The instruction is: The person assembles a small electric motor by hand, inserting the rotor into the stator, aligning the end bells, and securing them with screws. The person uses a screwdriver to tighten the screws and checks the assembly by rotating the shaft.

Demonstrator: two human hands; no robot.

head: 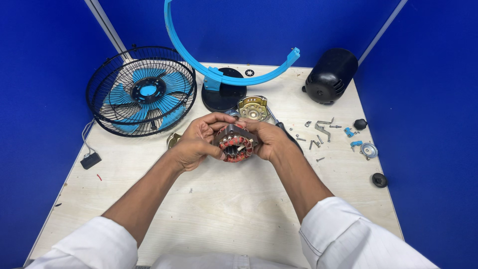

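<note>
- Motor stator (237, 144) sits between both hands, above the middle of the pale wooden desk (224, 209); it is a round pack of dark grey metal plates with red-orange copper windings and some whitish insulation in the slots.
- Its open round face points toward the camera and a little upward, so the short axis through the bore runs roughly from the desk's far edge to the viewer; the wider dimension lies left to right between the palms.
- Left hand (195, 142) is grasping the stator on its left side, thumb over the top edge, fingers curled under.
- Right hand (269, 140) is clasped on the right side in the same way; fingertips of both hands meet near the top.
- Behind the hands lie a brass-coloured gear housing (253, 108) and a black round base (224, 94) with a blue curved bracket (219, 74).
- Fan guard with blue blades (141, 91) stands at the far left, black motor cover (331, 75) at the far right.
- Small screws and clips (323, 132) are scattered right of the hands; their exact kinds are perhaps too small to tell.
</note>
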